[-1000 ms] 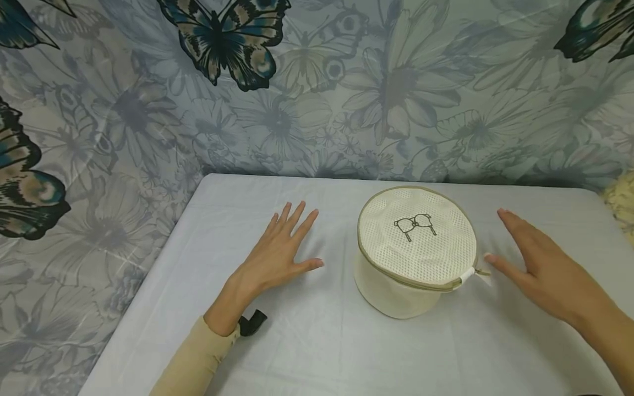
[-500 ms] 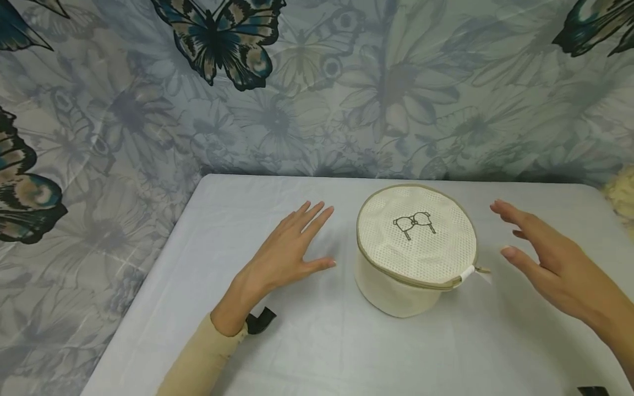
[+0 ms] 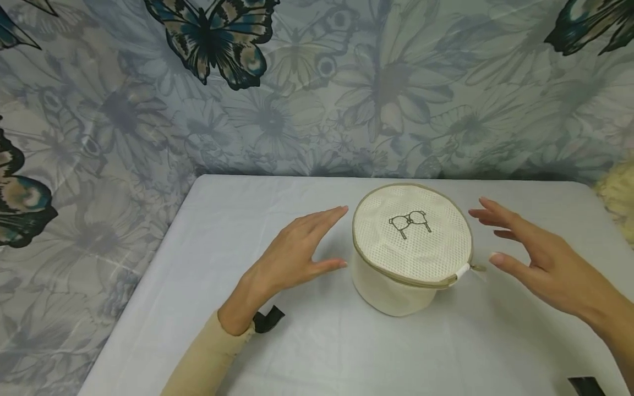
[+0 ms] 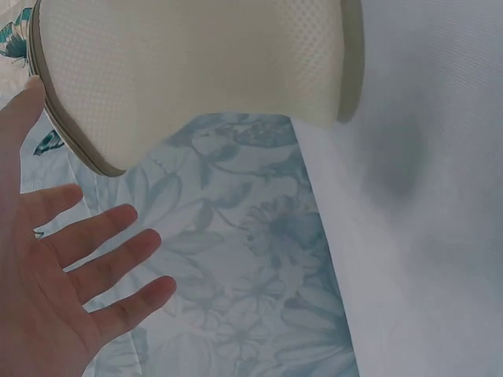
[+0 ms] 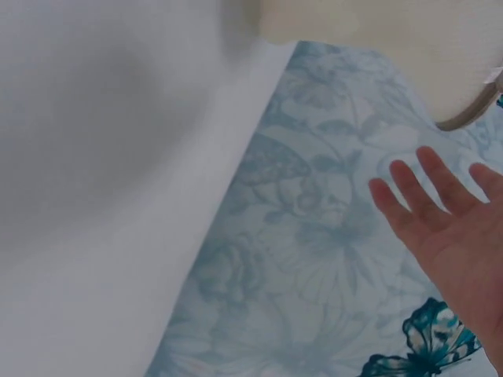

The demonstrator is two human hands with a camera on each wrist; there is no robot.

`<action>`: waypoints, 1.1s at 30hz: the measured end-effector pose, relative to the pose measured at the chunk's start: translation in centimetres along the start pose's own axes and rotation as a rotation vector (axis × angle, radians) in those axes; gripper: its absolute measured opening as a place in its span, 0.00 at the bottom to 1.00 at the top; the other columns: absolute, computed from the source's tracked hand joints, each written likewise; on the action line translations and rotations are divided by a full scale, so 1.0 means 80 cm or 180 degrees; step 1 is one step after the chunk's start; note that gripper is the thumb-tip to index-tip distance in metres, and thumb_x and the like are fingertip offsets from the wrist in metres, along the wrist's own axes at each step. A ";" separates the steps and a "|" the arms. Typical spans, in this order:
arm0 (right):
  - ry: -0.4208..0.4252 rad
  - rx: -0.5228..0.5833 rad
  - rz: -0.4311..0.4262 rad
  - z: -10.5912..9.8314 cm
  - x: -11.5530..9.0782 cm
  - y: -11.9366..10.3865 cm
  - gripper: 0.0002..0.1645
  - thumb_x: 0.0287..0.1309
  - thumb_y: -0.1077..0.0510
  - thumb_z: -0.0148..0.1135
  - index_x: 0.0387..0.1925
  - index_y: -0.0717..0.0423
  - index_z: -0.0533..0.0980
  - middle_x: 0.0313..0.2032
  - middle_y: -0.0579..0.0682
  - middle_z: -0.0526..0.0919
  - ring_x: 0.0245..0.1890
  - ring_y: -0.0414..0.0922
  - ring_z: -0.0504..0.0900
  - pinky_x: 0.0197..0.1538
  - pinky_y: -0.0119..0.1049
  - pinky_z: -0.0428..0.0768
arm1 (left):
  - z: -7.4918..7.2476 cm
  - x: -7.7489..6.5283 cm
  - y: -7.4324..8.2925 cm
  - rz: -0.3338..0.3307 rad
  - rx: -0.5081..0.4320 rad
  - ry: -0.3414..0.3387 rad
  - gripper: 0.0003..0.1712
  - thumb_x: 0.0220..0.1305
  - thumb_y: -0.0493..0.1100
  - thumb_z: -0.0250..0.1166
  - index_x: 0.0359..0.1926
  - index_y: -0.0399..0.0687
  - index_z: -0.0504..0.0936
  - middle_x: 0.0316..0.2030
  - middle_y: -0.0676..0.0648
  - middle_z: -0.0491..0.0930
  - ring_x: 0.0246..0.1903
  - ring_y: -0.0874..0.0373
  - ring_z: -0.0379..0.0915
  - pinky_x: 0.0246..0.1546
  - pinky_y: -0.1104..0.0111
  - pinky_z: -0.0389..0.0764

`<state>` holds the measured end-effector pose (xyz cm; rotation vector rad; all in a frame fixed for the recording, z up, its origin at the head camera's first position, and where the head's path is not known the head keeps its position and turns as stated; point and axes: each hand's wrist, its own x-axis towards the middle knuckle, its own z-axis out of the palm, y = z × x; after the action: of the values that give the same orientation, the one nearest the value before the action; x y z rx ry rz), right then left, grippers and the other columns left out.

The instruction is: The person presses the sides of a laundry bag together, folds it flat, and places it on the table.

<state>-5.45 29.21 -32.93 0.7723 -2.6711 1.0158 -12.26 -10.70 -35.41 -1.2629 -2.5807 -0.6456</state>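
A round cream mesh laundry bag (image 3: 412, 253) stands upright on the white-covered table. Its top panel carries an embroidered bra outline (image 3: 410, 223), and a brown-edged zipper runs round the rim, with the zipper pull (image 3: 476, 268) at its right side. My left hand (image 3: 297, 250) hovers just left of the bag, thumb and fingers spread. On the other side my right hand (image 3: 537, 264) is held with loosely bent fingers, palm facing the bag. Neither hand grips anything. Both wrist views show the bag's mesh side (image 4: 196, 63) beyond the outstretched fingers.
White cloth covers the table (image 3: 307, 352), whose back edge meets a backdrop (image 3: 317, 110) printed with flowers and butterflies. Something pale yellow and ruffled (image 3: 616, 192) sits beyond the table's right edge. Black wrist-camera parts (image 3: 269, 319) show by the left sleeve.
My left hand has moved right, closer to the bag. The right hand first drew back a little, then came left again with its fingers bent more. The bag stays standing in place.
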 end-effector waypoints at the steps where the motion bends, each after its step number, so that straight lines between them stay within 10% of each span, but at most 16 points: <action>1: -0.0013 -0.0007 -0.0022 0.000 0.002 0.000 0.57 0.51 0.76 0.67 0.78 0.51 0.53 0.68 0.42 0.69 0.65 0.29 0.65 0.59 0.15 0.62 | 0.000 0.001 0.001 -0.0002 -0.0023 -0.0003 0.53 0.61 0.65 0.67 0.79 0.54 0.51 0.72 0.51 0.63 0.69 0.55 0.63 0.68 0.59 0.64; 15: -0.0139 -0.0006 0.0131 0.012 0.009 -0.002 0.62 0.47 0.70 0.75 0.78 0.45 0.53 0.65 0.26 0.68 0.60 0.23 0.67 0.56 0.14 0.63 | 0.008 0.016 0.011 0.0167 -0.0332 -0.0065 0.50 0.63 0.62 0.66 0.78 0.55 0.54 0.70 0.52 0.66 0.66 0.58 0.67 0.65 0.62 0.68; 33: -0.0198 0.0063 0.0408 0.025 0.011 -0.006 0.62 0.40 0.62 0.82 0.75 0.40 0.60 0.72 0.39 0.64 0.56 0.20 0.67 0.52 0.12 0.61 | 0.021 0.024 0.015 0.0001 -0.0447 0.0081 0.46 0.63 0.60 0.68 0.76 0.53 0.60 0.69 0.50 0.69 0.66 0.55 0.67 0.65 0.63 0.68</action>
<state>-5.91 27.25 -33.86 0.6539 -2.7992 1.0659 -12.48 -7.90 -35.82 -1.2865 -2.5533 -0.8506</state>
